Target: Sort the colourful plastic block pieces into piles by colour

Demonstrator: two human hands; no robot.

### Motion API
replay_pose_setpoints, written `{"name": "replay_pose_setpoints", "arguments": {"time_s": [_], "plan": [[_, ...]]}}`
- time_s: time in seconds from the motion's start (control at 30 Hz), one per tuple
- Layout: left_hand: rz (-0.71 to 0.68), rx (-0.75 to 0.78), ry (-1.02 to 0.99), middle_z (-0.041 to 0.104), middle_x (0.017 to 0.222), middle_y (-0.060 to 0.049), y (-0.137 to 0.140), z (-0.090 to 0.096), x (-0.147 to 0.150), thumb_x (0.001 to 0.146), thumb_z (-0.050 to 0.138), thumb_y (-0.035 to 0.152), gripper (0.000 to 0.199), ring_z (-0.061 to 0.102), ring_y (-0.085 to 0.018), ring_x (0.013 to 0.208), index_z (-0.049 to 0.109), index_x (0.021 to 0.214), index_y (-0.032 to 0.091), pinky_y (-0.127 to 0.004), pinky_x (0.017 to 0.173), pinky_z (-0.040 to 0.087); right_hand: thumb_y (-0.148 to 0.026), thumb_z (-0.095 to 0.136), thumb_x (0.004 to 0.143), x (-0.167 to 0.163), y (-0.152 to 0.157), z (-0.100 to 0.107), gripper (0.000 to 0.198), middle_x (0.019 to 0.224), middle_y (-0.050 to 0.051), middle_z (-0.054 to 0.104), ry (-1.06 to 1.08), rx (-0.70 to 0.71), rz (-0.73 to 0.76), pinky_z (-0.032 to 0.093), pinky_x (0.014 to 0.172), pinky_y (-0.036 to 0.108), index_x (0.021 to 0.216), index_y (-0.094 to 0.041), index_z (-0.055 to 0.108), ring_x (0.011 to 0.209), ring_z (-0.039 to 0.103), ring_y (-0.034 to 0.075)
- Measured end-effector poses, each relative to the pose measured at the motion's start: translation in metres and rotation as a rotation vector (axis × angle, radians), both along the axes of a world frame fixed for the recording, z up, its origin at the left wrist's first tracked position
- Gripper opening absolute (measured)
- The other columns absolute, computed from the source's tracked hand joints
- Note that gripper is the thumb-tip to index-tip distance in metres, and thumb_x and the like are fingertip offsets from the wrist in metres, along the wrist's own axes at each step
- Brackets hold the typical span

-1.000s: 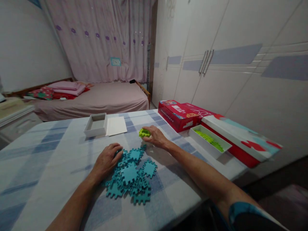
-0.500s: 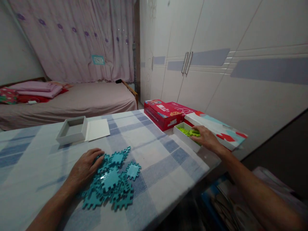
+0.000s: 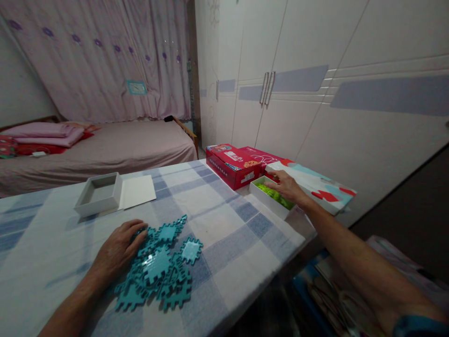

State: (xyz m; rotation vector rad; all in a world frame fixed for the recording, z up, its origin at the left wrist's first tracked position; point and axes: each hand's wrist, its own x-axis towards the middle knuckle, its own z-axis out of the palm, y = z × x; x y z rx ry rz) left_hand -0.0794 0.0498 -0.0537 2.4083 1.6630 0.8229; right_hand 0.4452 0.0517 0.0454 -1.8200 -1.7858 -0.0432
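My left hand (image 3: 117,248) lies flat on the tablecloth, its fingertips touching the upper left edge of a pile of teal interlocking plastic pieces (image 3: 156,265). These are square plates with notched edges, and one loose teal piece (image 3: 191,250) sits at the pile's right. Over on the right, my right hand (image 3: 288,187) hovers above a white open box (image 3: 269,204) that holds bright green pieces (image 3: 271,191). Its thumb and fingers are apart and I see nothing between them. Part of the box's contents is hidden under that hand.
An open grey-white box (image 3: 98,194) stands at the left with a white flat card (image 3: 139,192) beside it. Behind the green pieces are a red box (image 3: 233,166) and a white-and-red package (image 3: 312,182). The table (image 3: 242,252) has a checked cloth; its edge runs along the right.
My right hand has risen off the green pieces and shifted toward the box's far side, its fingers opening. My left hand stays by the teal pile. The view has turned slightly.
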Motion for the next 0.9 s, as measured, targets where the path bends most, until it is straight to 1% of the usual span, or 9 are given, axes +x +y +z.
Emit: {"name": "replay_pose_setpoints", "arguments": {"time_s": [0.07,0.13,0.27,0.37,0.5,0.6,0.7,0.8,0.9], "plan": [[0.002,-0.005,-0.005,0.066,0.113,-0.011,0.0,0.0,0.0,0.084,0.037,0.065,0.057,0.062,-0.028,0.105,0.07,0.098,0.02,-0.041,0.097,0.049,-0.038,0.057,0.085,-0.001,0.001,0.001,0.039,0.119,0.012,0.064,-0.009,0.022,0.0,0.047,0.09,0.036,0.116,-0.016,0.064,0.106,0.061,0.023],[0.008,-0.001,-0.011,0.066,0.112,-0.011,0.0,0.0,0.001,0.084,0.037,0.065,0.058,0.062,-0.027,0.105,0.07,0.098,0.02,-0.041,0.097,0.049,-0.036,0.051,0.087,0.003,-0.007,-0.001,0.033,0.112,0.011,0.067,-0.037,-0.014,-0.011,0.047,0.091,0.036,0.108,-0.016,0.067,0.102,0.062,0.022],[-0.002,0.002,-0.014,0.065,0.114,-0.01,0.001,-0.002,0.0,0.084,0.038,0.064,0.056,0.061,-0.028,0.106,0.07,0.099,0.021,-0.042,0.098,0.047,-0.033,0.053,0.082,0.018,-0.035,-0.013,0.026,0.1,0.009,0.071,-0.099,-0.096,-0.064,0.048,0.085,0.035,0.095,-0.017,0.07,0.092,0.065,0.022],[-0.001,-0.004,-0.02,0.064,0.115,-0.011,0.0,-0.002,0.002,0.085,0.039,0.062,0.054,0.06,-0.027,0.108,0.07,0.1,0.02,-0.043,0.099,0.046,-0.034,0.055,0.078,0.026,-0.049,-0.024,0.028,0.1,0.01,0.07,-0.149,-0.072,-0.083,0.049,0.082,0.036,0.095,-0.016,0.069,0.09,0.065,0.024],[0.017,-0.01,-0.038,0.064,0.113,-0.012,-0.01,0.008,0.01,0.087,0.04,0.054,0.049,0.06,-0.026,0.106,0.069,0.1,0.017,-0.042,0.099,0.046,-0.038,0.051,0.08,0.029,-0.056,-0.031,0.031,0.101,0.013,0.068,-0.172,-0.06,-0.04,0.051,0.08,0.04,0.096,-0.017,0.067,0.089,0.066,0.027],[0.013,-0.012,-0.046,0.064,0.112,-0.011,-0.016,0.015,0.017,0.089,0.04,0.043,0.041,0.059,-0.024,0.106,0.069,0.101,0.016,-0.039,0.098,0.046,-0.042,0.045,0.083,0.02,-0.051,-0.027,0.032,0.105,0.016,0.066,-0.245,0.072,-0.012,0.05,0.084,0.047,0.093,-0.02,0.066,0.095,0.064,0.032],[0.017,-0.006,-0.041,0.064,0.111,-0.011,-0.018,0.018,0.02,0.09,0.042,0.037,0.035,0.058,-0.023,0.105,0.068,0.1,0.017,-0.04,0.098,0.045,-0.045,0.044,0.085,-0.013,-0.039,-0.021,0.032,0.105,0.013,0.066,-0.165,0.178,0.081,0.051,0.083,0.047,0.097,-0.023,0.064,0.096,0.064,0.032],[0.021,0.0,-0.045,0.064,0.111,-0.011,-0.018,0.018,0.02,0.09,0.044,0.034,0.031,0.057,-0.023,0.104,0.068,0.1,0.016,-0.04,0.097,0.045,-0.043,0.047,0.085,-0.074,-0.022,-0.019,0.03,0.104,0.009,0.068,0.009,0.078,0.297,0.054,0.077,0.04,0.098,-0.023,0.064,0.089,0.067,0.026],[0.01,0.004,-0.055,0.063,0.111,-0.011,-0.019,0.017,0.021,0.091,0.045,0.032,0.03,0.057,-0.023,0.104,0.068,0.1,0.016,-0.04,0.098,0.045,-0.037,0.048,0.086,-0.149,0.002,-0.024,0.03,0.114,0.009,0.065,0.027,0.018,0.541,0.051,0.088,0.038,0.107,-0.021,0.063,0.104,0.063,0.023]]}}
